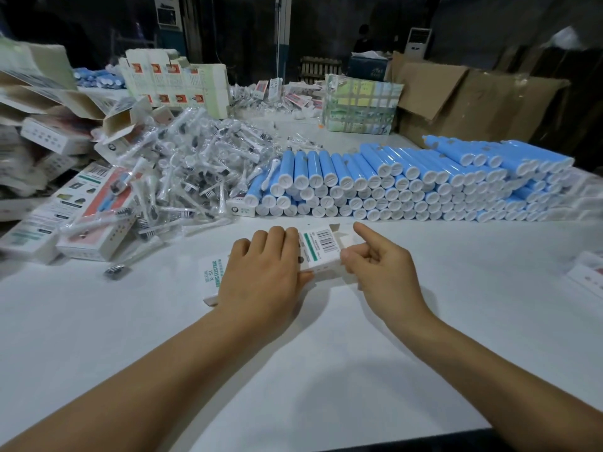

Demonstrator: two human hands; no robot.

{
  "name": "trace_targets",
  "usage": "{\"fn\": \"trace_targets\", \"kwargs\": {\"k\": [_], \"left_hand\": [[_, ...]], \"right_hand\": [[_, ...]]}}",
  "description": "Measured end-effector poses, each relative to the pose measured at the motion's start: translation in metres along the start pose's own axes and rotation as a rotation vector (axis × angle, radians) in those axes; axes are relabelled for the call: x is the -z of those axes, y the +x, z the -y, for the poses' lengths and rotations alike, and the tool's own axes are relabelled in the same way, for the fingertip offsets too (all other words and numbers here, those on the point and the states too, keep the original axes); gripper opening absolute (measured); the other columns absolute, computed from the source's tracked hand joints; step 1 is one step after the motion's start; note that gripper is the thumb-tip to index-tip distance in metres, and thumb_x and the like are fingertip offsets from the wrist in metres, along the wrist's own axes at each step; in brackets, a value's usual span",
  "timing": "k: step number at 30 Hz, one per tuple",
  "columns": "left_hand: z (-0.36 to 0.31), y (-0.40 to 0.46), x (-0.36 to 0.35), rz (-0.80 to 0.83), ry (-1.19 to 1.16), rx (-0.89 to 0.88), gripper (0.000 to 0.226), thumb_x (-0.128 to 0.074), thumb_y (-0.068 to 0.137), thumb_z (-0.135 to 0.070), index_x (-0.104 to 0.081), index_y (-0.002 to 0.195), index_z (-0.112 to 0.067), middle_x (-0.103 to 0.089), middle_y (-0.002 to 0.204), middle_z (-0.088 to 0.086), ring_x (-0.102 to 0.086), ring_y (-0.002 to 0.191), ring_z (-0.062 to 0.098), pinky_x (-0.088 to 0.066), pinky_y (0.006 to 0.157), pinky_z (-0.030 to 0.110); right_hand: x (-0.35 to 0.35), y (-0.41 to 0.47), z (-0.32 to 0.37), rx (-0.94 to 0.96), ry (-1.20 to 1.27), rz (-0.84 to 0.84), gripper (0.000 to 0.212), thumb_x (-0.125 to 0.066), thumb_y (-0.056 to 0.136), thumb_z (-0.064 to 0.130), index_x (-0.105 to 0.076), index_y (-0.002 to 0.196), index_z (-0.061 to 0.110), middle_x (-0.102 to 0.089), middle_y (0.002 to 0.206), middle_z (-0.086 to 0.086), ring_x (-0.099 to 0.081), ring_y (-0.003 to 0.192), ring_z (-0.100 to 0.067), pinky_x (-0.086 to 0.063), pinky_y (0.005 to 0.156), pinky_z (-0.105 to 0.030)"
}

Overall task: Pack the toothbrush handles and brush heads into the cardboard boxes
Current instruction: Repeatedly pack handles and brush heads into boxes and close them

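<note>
A white cardboard box (321, 247) with a barcode and green stripe lies on the white table (326, 347) between my hands. My left hand (264, 272) lies over its left part, fingers curled over the far edge and thumb at the near edge. My right hand (381, 262) pinches the box's right end with thumb and curled fingers, index finger pointing up; an end flap stands open there. Blue toothbrush handles (408, 181) with white caps are stacked in rows behind. A heap of bagged brush heads (195, 171) lies at the left.
Packed and flat printed boxes (88, 220) pile up at the left. One loose brush head (115, 270) lies near them. Box stacks (362, 104) and brown cartons (473, 102) stand at the back. Another box (587, 275) shows at the right edge.
</note>
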State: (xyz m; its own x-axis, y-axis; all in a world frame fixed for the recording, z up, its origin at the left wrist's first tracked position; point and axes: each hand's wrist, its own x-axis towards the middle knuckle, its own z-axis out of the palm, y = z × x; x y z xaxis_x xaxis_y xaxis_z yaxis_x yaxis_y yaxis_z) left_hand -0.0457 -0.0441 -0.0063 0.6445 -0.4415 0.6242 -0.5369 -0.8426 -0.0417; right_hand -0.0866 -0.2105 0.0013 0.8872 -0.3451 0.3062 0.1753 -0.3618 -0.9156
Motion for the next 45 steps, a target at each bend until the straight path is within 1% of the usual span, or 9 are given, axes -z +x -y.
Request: {"fn": "trace_targets", "kwargs": {"k": [4,10,17,20,22,27,34,38,45], "left_hand": [[-0.006,-0.002,0.002,0.02,0.002,-0.036,0.063,-0.071,0.072,-0.047,-0.058,0.114,-0.002,-0.059,0.096,0.01,-0.055,0.079,0.029,-0.044,0.065,0.039],[-0.009,-0.004,0.005,0.035,0.019,-0.045,0.064,-0.071,0.072,-0.046,-0.059,0.115,0.0,-0.059,0.095,0.011,-0.056,0.079,0.03,-0.044,0.065,0.04],[-0.01,-0.004,0.005,0.032,0.04,-0.028,0.062,-0.07,0.075,-0.045,-0.059,0.116,0.0,-0.059,0.095,0.011,-0.056,0.079,0.03,-0.044,0.065,0.04],[-0.008,-0.001,0.008,0.012,-0.02,0.029,0.057,-0.06,0.08,-0.046,-0.057,0.118,-0.003,-0.059,0.098,0.009,-0.056,0.081,0.029,-0.044,0.067,0.04],[-0.007,0.0,0.008,-0.007,-0.049,0.056,0.055,-0.055,0.083,-0.047,-0.056,0.118,-0.005,-0.059,0.1,0.009,-0.056,0.083,0.03,-0.044,0.068,0.04],[-0.016,0.002,0.006,-0.021,-0.037,0.027,0.061,-0.045,0.085,-0.052,-0.058,0.118,-0.003,-0.06,0.098,0.01,-0.057,0.081,0.029,-0.044,0.066,0.038],[-0.023,-0.004,0.007,0.05,0.043,-0.038,0.065,-0.057,0.086,-0.052,-0.053,0.125,0.0,-0.058,0.103,0.012,-0.053,0.085,0.029,-0.044,0.071,0.041],[-0.025,-0.005,0.012,0.098,0.099,-0.059,0.066,-0.062,0.084,-0.05,-0.053,0.125,0.001,-0.057,0.103,0.013,-0.053,0.085,0.03,-0.043,0.072,0.042],[-0.024,-0.004,0.01,0.08,0.072,-0.052,0.068,-0.068,0.078,-0.046,-0.055,0.124,0.002,-0.06,0.103,0.014,-0.055,0.083,0.031,-0.045,0.07,0.041]], "right_hand": [[-0.003,0.007,0.0,-0.034,-0.062,0.012,0.056,-0.066,0.088,0.017,-0.045,0.14,0.015,-0.055,0.057,0.014,-0.056,0.068,-0.001,-0.05,0.077,-0.027],[-0.006,0.001,0.001,-0.009,-0.081,-0.034,0.025,-0.064,0.089,0.012,-0.061,0.077,0.034,-0.066,0.078,0.013,-0.064,0.083,-0.01,-0.052,0.074,-0.025],[-0.007,-0.002,0.009,0.052,-0.122,0.015,0.027,-0.059,0.091,0.011,-0.063,0.08,0.035,-0.061,0.092,0.0,-0.06,0.09,-0.016,-0.051,0.078,-0.025],[0.0,0.004,0.009,0.011,-0.062,-0.187,0.034,-0.065,0.088,0.022,-0.052,0.114,0.04,-0.053,0.107,0.007,-0.052,0.097,-0.011,-0.048,0.079,-0.026],[0.007,0.009,0.011,-0.187,0.297,-0.281,0.04,-0.067,0.086,0.026,-0.052,0.122,0.032,-0.054,0.117,0.002,-0.056,0.095,-0.009,-0.046,0.075,-0.022],[0.0,0.009,0.014,-0.623,1.118,0.194,0.053,-0.063,0.072,0.031,-0.064,0.114,-0.002,-0.065,0.116,-0.023,-0.067,0.1,-0.033,-0.049,0.094,-0.044],[-0.012,-0.006,0.002,-0.048,0.058,0.02,0.023,-0.047,0.096,0.007,-0.063,0.098,0.022,-0.071,0.086,0.007,-0.068,0.081,-0.011,-0.055,0.071,-0.024],[-0.014,-0.009,-0.003,0.069,-0.264,0.04,0.035,-0.04,0.1,0.018,-0.049,0.133,0.011,-0.062,0.104,0.004,-0.058,0.082,0.009,-0.043,0.064,-0.004],[-0.002,-0.004,0.011,-0.37,0.724,0.162,0.037,-0.035,0.1,0.025,-0.066,0.104,0.005,-0.071,0.105,-0.016,-0.068,0.097,-0.025,-0.055,0.084,-0.041]]}}
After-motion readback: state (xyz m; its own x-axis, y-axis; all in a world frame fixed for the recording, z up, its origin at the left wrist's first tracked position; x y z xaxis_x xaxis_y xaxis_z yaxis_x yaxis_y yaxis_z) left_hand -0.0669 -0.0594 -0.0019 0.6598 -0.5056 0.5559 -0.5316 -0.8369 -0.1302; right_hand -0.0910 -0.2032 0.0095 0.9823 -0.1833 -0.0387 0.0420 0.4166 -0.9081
